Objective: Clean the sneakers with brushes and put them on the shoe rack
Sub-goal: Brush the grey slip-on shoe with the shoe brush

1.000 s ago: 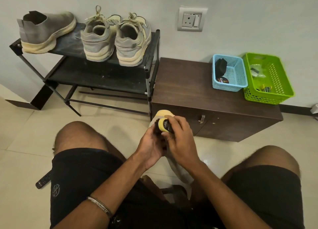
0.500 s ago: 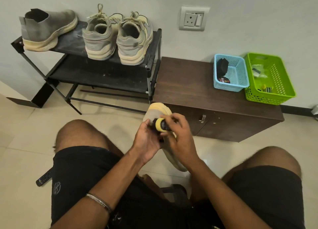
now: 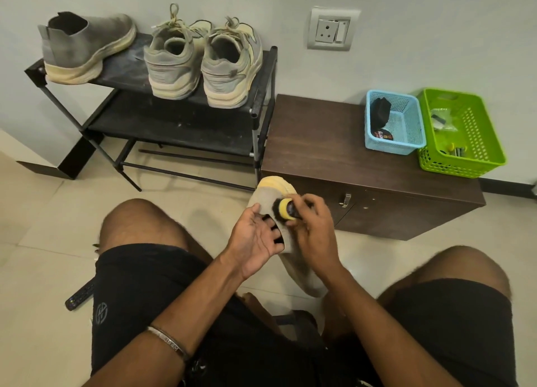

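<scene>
A grey slip-on sneaker (image 3: 299,270) with a yellowish sole is held up between my knees, toe pointing away. My left hand (image 3: 255,238) grips it, fingers tucked into its opening. My right hand (image 3: 312,229) holds a small round brush (image 3: 283,209) with a yellow collar and dark bristles, pressed against the upper near the toe. On the top shelf of the black shoe rack (image 3: 261,96) stand its grey match (image 3: 84,49) at the left and a laced grey-beige pair (image 3: 203,64) at the right.
A dark wooden cabinet (image 3: 325,142) stands right of the rack, carrying a blue basket (image 3: 406,150) with dark items and a green basket (image 3: 476,165). A black remote (image 3: 80,296) lies on the tiled floor by my left thigh. The rack's lower shelf (image 3: 174,125) holds nothing.
The sneaker has tipped so more of its toe and upper shows above my hands. My left hand has opened out along its side and the brush has shifted on the upper.
</scene>
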